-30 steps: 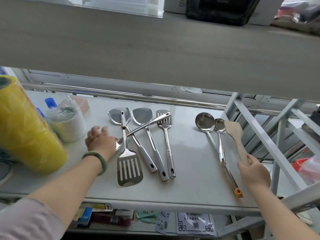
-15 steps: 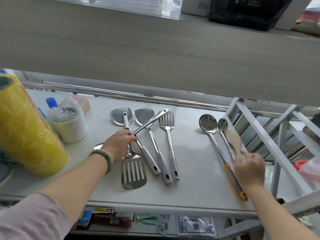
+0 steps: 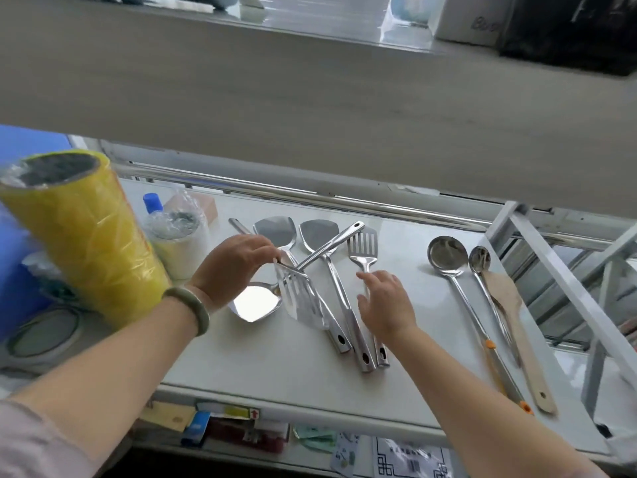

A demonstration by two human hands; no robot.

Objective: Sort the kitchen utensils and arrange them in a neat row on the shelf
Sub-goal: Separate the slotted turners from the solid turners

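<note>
On the white shelf (image 3: 269, 377) lie several steel utensils. My left hand (image 3: 234, 267) is shut on the handle of a slotted turner (image 3: 303, 300), whose blade is tilted up off the shelf. Beside that blade lies a solid spatula (image 3: 255, 303), its handle crossing up to the right over two solid turners (image 3: 275, 231) (image 3: 317, 232). My right hand (image 3: 386, 305) hovers open over the handle of a small slotted turner (image 3: 362, 244). Further right, side by side, are a large ladle (image 3: 446, 253), a small ladle (image 3: 479, 258) and a wooden spatula (image 3: 506, 294).
A big yellow wrapped roll (image 3: 86, 236), a smaller white roll (image 3: 179, 243) and a blue-capped bottle (image 3: 152, 202) stand at the left. An upper shelf board (image 3: 310, 115) overhangs the back. A white metal frame (image 3: 551, 267) borders the right. Papers and boxes sit on the level below.
My left hand took hold of the slotted turner and swung its blade up and to the right. My right hand let go of the wooden spatula and moved left over the small slotted turner.
</note>
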